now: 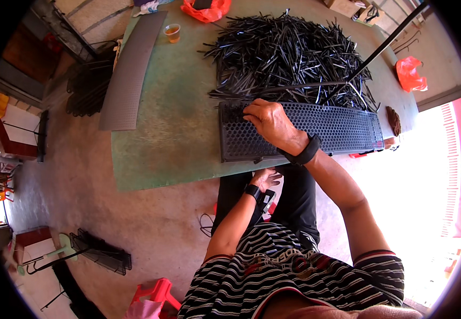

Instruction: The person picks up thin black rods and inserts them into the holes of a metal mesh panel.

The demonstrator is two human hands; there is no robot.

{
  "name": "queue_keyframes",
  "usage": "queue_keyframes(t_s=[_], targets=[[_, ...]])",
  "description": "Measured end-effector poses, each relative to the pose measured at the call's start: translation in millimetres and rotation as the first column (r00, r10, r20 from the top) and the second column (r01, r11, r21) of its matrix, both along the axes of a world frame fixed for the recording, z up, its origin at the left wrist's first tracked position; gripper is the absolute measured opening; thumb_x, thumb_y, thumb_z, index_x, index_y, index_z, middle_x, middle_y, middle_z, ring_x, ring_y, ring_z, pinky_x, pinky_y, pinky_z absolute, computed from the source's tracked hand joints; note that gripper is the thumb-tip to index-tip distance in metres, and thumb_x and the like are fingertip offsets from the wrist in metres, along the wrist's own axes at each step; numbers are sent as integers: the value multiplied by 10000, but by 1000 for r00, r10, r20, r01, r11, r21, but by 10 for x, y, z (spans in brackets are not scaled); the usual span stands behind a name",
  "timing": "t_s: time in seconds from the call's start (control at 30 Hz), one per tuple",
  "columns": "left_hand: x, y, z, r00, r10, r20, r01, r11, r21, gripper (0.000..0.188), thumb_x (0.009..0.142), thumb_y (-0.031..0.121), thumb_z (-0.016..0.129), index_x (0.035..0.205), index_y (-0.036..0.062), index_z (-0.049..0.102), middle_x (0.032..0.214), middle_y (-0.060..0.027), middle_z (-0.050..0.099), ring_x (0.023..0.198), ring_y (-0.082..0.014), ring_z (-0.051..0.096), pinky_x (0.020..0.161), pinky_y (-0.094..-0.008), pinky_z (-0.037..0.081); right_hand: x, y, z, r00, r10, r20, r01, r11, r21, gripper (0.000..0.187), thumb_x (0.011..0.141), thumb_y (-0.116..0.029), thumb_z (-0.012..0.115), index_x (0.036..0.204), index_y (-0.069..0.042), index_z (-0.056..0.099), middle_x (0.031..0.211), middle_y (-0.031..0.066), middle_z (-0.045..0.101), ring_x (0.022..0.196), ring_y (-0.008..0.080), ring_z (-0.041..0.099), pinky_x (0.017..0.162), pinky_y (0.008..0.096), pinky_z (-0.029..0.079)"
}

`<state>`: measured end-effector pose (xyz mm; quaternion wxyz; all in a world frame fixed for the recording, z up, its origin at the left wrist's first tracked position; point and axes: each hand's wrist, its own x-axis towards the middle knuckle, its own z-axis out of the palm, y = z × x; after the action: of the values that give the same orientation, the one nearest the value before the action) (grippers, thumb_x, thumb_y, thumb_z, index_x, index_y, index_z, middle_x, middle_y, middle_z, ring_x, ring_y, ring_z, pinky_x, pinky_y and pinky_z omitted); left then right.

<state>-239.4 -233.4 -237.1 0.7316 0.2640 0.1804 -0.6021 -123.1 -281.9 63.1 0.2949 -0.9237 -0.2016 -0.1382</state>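
Note:
A long black perforated tray (305,130) with rows of round holes lies along the table's near edge. Over its left part is my right hand (273,123), fingers pinched together near the upper left holes; whatever is between them is too small to make out. Just beyond the tray spreads a big heap of thin black strips (289,56). Below the table edge, above my lap, my left hand (265,179) rests with its fingers apart and nothing visible in it. Both wrists wear black bands.
The green table (166,143) also bears a long grey perforated sheet (129,74), a cup of amber liquid (172,33) and a red plastic bag (206,9). A black rod (387,41) slants over the heap. Another red bag (411,74) is at right; a red stool (158,292) stands behind.

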Motion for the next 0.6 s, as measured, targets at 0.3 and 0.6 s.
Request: queue_keyframes(t_s=[0.3, 0.6], targets=[[92, 103, -12, 955, 274, 112, -266, 961, -78, 257, 846, 268, 594, 1049, 113, 573, 1109, -45, 578, 966, -159, 559, 802, -356, 475, 145, -68, 75, 977, 194, -86, -209, 953, -222, 107, 729, -15, 586, 828, 23, 593, 778, 146, 546, 691, 323, 572, 582, 372, 474], [148, 646, 1004, 950, 311, 20, -310, 949, -67, 223, 827, 4, 510, 1039, 69, 534, 1157, -55, 517, 1219, -207, 386, 935, -458, 397, 27, -145, 30, 990, 142, -24, -143, 950, -278, 169, 687, 21, 570, 855, 15, 586, 789, 133, 548, 679, 315, 575, 563, 364, 475]])
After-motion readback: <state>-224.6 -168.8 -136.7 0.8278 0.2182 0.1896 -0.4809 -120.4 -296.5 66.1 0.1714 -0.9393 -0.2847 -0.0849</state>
